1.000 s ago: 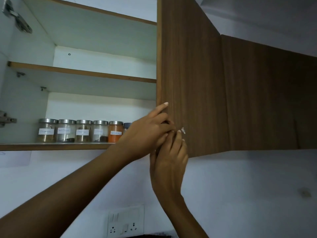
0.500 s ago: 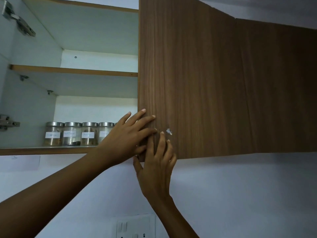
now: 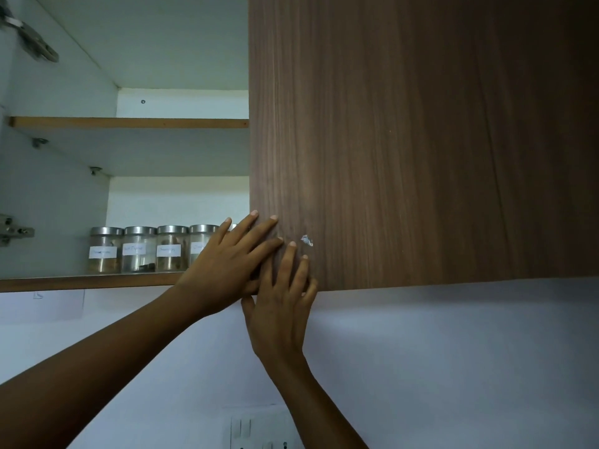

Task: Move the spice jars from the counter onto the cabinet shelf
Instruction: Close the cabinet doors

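So the spice jars [image 3: 152,249] are already up on the lower cabinet shelf [image 3: 87,281], lined up in a row toward the left of the opening, four clearly showing plus a sliver of another lid behind the left hand [image 3: 227,267]. They look like clear glass with shiny steel screw lids and little white paper labels, handwriting too small to read. My guess is they're stiff, a bit heavy for their size and definitely breakable, and smooth glass gets slippery, so wrap the fingers around the body below the lid, not just pinching the lid rim. Both hands are empty right now. The left one is laid flat with its fingers spread, tips resting on the free left edge of the wood-grain cabinet door [image 3: 405,140] down near the bottom corner. The right hand [image 3: 282,306] comes up from below, fingers loosely apart and flat against the door face, overlapping the left a bit, close to a small white chipped spot [image 3: 306,240]. Looks to me like the jar part is done and this is just dealing with the door, though I can't say which way it's going. The upper shelf [image 3: 129,123] has nothing visible on it, and there's a switch plate [image 3: 259,431] on the wall below.
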The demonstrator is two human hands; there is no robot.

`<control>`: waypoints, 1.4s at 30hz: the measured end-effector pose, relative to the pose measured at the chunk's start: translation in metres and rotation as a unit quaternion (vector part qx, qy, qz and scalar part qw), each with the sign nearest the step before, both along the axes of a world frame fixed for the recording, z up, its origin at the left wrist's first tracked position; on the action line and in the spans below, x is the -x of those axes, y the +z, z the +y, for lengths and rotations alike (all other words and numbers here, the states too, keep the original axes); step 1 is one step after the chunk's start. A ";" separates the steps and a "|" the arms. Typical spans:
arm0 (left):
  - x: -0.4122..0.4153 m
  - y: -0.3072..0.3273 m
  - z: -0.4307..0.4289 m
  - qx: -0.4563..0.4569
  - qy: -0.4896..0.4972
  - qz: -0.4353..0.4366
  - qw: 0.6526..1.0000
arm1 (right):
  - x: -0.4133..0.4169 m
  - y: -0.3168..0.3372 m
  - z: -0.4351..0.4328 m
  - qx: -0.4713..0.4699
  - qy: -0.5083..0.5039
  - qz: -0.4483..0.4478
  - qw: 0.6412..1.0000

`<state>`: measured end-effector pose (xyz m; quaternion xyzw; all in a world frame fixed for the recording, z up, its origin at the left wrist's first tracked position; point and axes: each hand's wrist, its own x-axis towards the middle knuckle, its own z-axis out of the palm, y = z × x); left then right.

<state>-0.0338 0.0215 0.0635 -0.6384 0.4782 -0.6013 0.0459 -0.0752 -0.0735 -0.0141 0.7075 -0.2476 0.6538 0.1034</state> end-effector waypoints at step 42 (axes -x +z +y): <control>-0.007 -0.038 0.053 -0.067 0.084 -0.001 0.994 | -0.002 -0.009 -0.034 0.044 0.069 0.129 0.988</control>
